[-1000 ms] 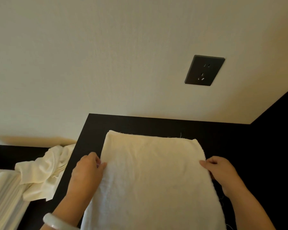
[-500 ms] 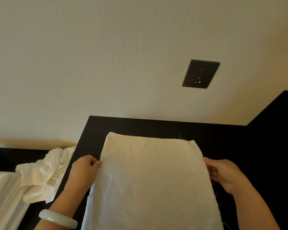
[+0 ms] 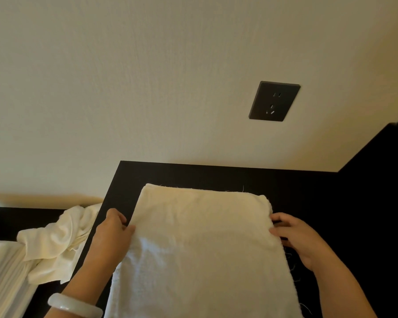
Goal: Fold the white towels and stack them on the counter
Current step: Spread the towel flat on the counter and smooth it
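White towel [image 3: 205, 249] spread flat on the dark counter [image 3: 216, 176], far hem lying parallel to the back edge and just short of it, near end running out of view toward the front edge. Left hand [image 3: 112, 237] at the towel's left side, fingers curled over the hem and pinching it against the thumb. Right hand [image 3: 301, 239] mirrored at the right side, thumb on top of the cloth, fingers tucked beneath the edge, clamped on it likewise. Both grips level with each other, probably to mark a fold line and keep the two sides even on the lift. Held by the edges rather than the middle, seemingly to keep the cloth taut and free of wrinkles. Judged mid-fold: already doubled, going by the thick rounded far hem, with at least one more fold to come before stacking. Beyond the counter's left edge, on a lower dark surface, a crumpled towel [image 3: 55, 244], likely waiting its turn, one end draped over a pale striped stack [image 3: 2, 278] of uncertain kind. Pale bracelet [image 3: 74, 305] on the left wrist. Dark wall socket [image 3: 274, 101] above the back edge, toward the right corner.
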Available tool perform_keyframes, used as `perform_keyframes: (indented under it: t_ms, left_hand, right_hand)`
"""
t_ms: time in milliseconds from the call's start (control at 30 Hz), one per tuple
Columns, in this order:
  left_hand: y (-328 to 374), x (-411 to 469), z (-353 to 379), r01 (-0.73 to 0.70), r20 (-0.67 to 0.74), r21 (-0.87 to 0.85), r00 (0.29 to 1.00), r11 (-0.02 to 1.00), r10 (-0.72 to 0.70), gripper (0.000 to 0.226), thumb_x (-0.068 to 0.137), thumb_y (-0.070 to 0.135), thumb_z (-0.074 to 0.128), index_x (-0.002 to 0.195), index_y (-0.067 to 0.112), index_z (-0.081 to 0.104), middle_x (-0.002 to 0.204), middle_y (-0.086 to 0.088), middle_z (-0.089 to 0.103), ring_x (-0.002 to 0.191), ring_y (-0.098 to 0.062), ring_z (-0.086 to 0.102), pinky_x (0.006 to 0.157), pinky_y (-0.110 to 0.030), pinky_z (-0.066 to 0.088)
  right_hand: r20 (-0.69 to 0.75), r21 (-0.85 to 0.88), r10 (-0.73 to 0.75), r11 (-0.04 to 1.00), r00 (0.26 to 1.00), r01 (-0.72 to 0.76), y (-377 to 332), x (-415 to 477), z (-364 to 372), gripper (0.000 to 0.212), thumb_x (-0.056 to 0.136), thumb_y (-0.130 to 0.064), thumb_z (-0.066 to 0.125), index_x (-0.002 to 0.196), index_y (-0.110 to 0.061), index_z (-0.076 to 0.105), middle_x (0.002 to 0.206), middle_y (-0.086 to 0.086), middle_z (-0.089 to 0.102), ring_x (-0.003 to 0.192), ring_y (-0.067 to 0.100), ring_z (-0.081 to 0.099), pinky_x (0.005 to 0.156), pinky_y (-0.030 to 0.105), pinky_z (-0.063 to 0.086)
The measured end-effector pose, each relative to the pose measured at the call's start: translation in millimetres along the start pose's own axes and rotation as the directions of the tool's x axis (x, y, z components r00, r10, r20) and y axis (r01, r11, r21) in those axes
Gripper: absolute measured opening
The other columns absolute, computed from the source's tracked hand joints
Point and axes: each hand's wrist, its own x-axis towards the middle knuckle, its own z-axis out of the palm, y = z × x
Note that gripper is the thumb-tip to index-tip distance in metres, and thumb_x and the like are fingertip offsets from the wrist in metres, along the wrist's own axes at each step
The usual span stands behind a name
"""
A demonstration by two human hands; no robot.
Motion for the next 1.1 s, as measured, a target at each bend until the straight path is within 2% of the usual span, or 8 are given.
perform_keyframes:
  t_ms: [167,333,600,733,833,933,1033,1100]
  left_hand:
    - [-3.1,-1.0,-1.3,-0.024,0.002,-0.005,1.0,1.0,0.024,0.016,0.095,0.016,0.062,0.102,0.012,0.048,0.082,-0.005,0.058,0.07,-0.015,0.056,0.055,-0.022,0.039]
    - [-4.0,0.3,-0.1,-0.041,0.0,0.005,0.999,0.999,0.041,0.017,0.095,0.017,0.062,0.102,0.013,0.048,0.082,-0.004,0.057,0.07,-0.014,0.055,0.055,-0.02,0.038]
    - [-9.9,1.8,3.5,-0.095,-0.009,0.005,0.995,0.995,0.095,0.011,0.096,0.015,0.059,0.1,0.014,0.048,0.081,-0.004,0.058,0.07,-0.015,0.056,0.055,-0.02,0.039]
    - [-10.3,-3.0,6.2,-0.186,-0.071,0.106,0.978,0.977,0.194,0.011,0.093,0.011,0.061,0.097,0.012,0.051,0.091,-0.007,0.057,0.077,-0.019,0.055,0.067,-0.026,0.046]
    - [-3.0,-7.8,19.1,-0.364,-0.111,0.285,0.906,0.887,0.408,0.035,0.092,0.02,0.064,0.124,0.008,0.058,0.13,-0.011,0.054,0.117,-0.028,0.052,0.1,-0.039,0.045]
    - [0.7,-3.1,39.3,-0.518,0.091,0.377,0.846,0.768,0.526,0.063,0.101,0.054,0.025,0.155,0.022,0.018,0.164,-0.001,0.007,0.152,-0.024,0.008,0.122,-0.039,0.01]
    - [-15.5,12.9,56.4,-0.568,0.172,0.468,0.81,0.677,0.56,0.073,0.091,0.068,-0.015,0.154,0.032,-0.011,0.161,0.005,-0.019,0.148,-0.015,-0.021,0.122,-0.041,-0.01]
    - [-22.1,18.4,60.7,-0.548,0.157,0.499,0.819,0.671,0.551,0.073,0.093,0.068,-0.012,0.156,0.03,-0.006,0.164,0.001,-0.011,0.15,-0.017,-0.015,0.121,-0.043,-0.009]
  right_hand:
    - [-0.057,-0.16,-0.049,0.986,0.997,0.039,9.1,2.3,9.0,0.041,0.095,0.006,0.045,0.103,-0.024,0.071,0.114,0.0,0.051,0.096,0.013,0.05,0.085,0.027,0.039]
    - [-0.367,-0.368,-0.2,0.928,0.909,0.056,16.3,11.3,8.7,0.028,0.102,-0.009,0.041,0.102,-0.022,0.065,0.114,0.003,0.042,0.075,0.018,0.054,0.057,0.025,0.039]
    - [-0.324,-0.505,-0.237,0.862,0.916,0.044,39.9,11.7,6.5,0.016,0.093,-0.028,0.066,0.084,-0.018,0.057,0.106,0.005,0.046,0.081,0.016,0.051,0.067,0.031,0.048]
    - [-0.478,-0.65,-0.37,0.759,0.796,-0.037,32.4,9.1,6.5,0.017,0.096,-0.017,0.059,0.112,-0.01,0.061,0.12,0.012,0.052,0.102,0.024,0.052,0.084,0.039,0.053]
    - [-0.308,-0.693,-0.615,0.667,0.726,0.271,18.3,2.4,27.4,0.045,0.099,-0.022,0.053,0.143,-0.019,0.046,0.149,0.0,0.041,0.137,0.019,0.036,0.113,0.036,0.036]
    - [0.162,-0.772,-0.566,0.438,0.808,0.461,25.1,2.7,54.7,0.057,0.104,-0.045,0.021,0.155,-0.035,-0.003,0.161,-0.015,-0.009,0.149,0.005,-0.014,0.122,0.029,-0.005]
    - [0.05,-0.893,-0.45,0.38,0.892,0.241,38.6,14.7,55.1,0.068,0.091,-0.061,-0.015,0.151,-0.029,-0.02,0.159,-0.009,-0.024,0.145,0.009,-0.028,0.121,0.039,-0.017]
    - [-0.084,-0.919,-0.408,0.383,0.909,0.087,33.4,17.9,50.7,0.07,0.094,-0.058,-0.008,0.153,-0.021,-0.018,0.162,-0.002,-0.02,0.148,0.018,-0.022,0.122,0.045,-0.013]
